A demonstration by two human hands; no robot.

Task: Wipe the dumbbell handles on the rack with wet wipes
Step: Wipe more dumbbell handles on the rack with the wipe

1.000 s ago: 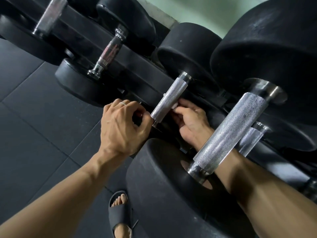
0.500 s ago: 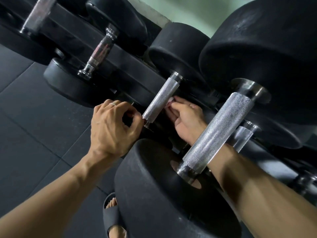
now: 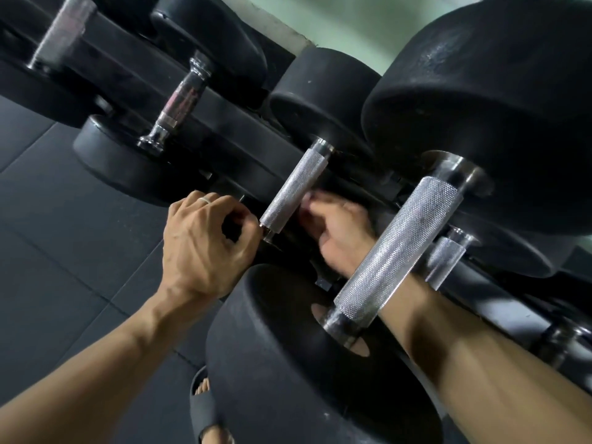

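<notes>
The left hand, fingers curled, pinches something unclear at the lower end of the knurled dumbbell handle. Just right of that handle, the blurred right hand is curled; whether it holds a wipe, I cannot tell.

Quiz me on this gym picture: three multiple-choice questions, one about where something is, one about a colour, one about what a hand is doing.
1. Where is the right hand?
A. Behind the middle knurled handle
B. Flat on the floor
C. On top of the biggest weight

2. What colour are the dumbbell weights?
A. Red
B. Black
C. Yellow

3. How is the left hand posed?
A. Spread flat, palm up
B. Fingers curled, at the lower end of the middle handle
C. Hanging at the person's side

Answers:
1 A, the blurred hand shows just past that handle.
2 B, every weight looks matte black.
3 B, its fingertips bend in at the handle's lower end.
</notes>
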